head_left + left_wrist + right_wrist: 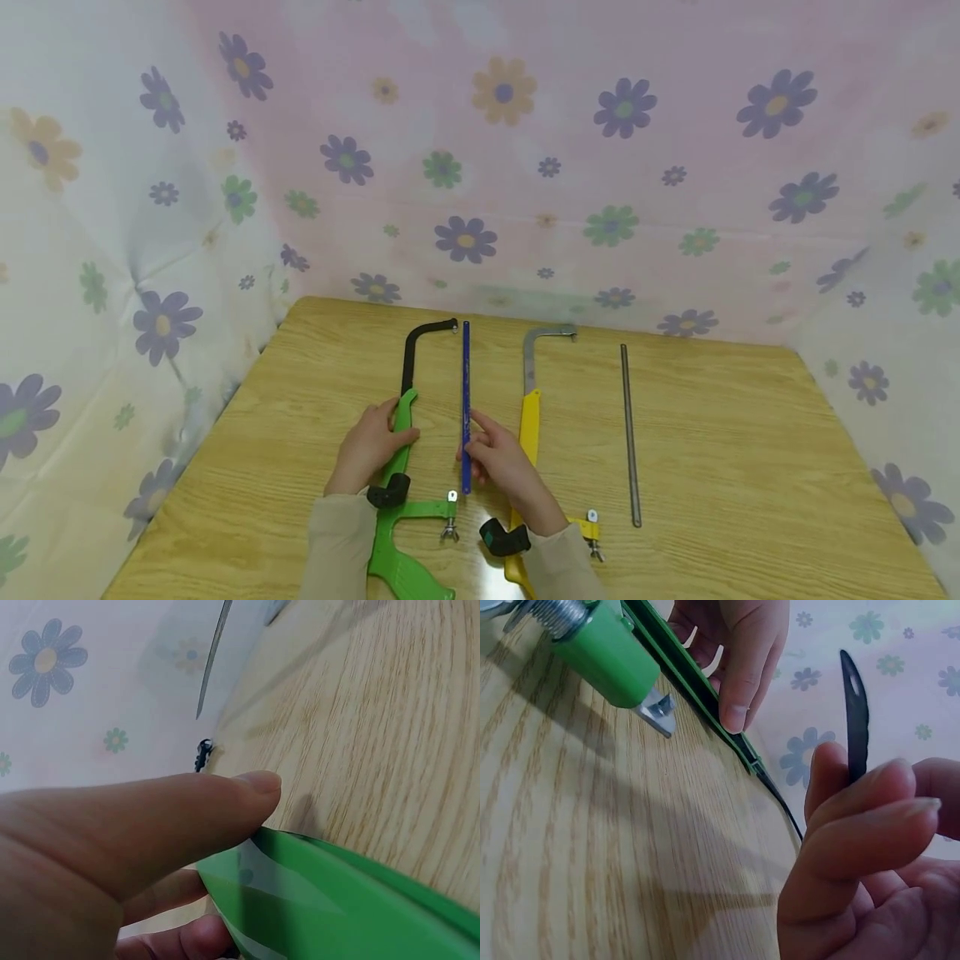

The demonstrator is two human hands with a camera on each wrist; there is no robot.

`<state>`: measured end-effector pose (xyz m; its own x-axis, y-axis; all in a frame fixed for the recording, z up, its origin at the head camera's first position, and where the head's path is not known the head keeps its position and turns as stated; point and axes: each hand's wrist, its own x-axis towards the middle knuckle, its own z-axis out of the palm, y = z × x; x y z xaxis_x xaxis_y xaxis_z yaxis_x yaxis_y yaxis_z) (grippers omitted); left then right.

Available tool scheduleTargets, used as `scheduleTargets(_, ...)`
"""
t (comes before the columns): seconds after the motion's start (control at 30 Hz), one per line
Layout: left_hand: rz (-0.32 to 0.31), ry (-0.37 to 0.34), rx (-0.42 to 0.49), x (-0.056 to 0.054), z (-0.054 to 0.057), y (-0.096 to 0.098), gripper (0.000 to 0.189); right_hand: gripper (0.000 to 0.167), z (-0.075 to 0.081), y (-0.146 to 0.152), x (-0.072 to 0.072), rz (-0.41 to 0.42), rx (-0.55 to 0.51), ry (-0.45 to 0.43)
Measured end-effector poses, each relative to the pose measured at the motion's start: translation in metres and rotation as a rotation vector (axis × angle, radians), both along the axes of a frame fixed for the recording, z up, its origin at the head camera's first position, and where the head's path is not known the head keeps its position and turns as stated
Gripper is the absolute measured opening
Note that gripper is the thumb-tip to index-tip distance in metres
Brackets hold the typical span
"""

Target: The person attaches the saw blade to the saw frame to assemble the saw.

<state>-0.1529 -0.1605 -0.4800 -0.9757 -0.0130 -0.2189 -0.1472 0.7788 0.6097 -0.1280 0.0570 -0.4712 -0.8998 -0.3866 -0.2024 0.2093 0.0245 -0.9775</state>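
Observation:
My left hand [369,450] grips the green-handled hacksaw frame [406,412] on its green upper bar, with the thumb over one side and fingers on the other. A black curved arm [410,354] forms the frame's far end. At its near end, a green crossbar [423,509] carries a pin and wing nut. In my right hand [510,467] a blue hacksaw blade [466,367] is pinched near its lower part. The right wrist view shows the blade's end [856,720] sticking out above the fingers, apart from the tabletop.
A yellow-handled hacksaw frame [529,417] lies right of the blue blade, partly under my right forearm. Farther right rests a grey hacksaw blade [630,433] on the wooden table [735,467]. Flowered cloth [465,200] rises behind the table and at both sides.

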Motion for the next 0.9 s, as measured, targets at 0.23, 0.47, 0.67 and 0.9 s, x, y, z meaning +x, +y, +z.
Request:
scheduleTargets(0.23, -0.005, 0.008, 0.003, 0.000, 0.000, 0.000, 0.072, 0.055, -0.001, -0.001, 0.000, -0.012, 0.011, 0.009)
scheduleTargets(0.47, 0.001, 0.018, 0.001, -0.001, -0.005, 0.000, 0.072, 0.055, 0.001, -0.004, 0.002, -0.022, 0.020, 0.020)
scheduleTargets(0.67, 0.002, 0.017, 0.008, -0.002, -0.006, -0.001, 0.072, 0.053, 0.007, -0.006, 0.005, -0.026, 0.043, 0.036)
scheduleTargets(0.9, 0.001, 0.020, 0.011, -0.001, -0.005, -0.001, 0.072, 0.053, -0.015, -0.005, -0.002, -0.034, 0.073, 0.047)
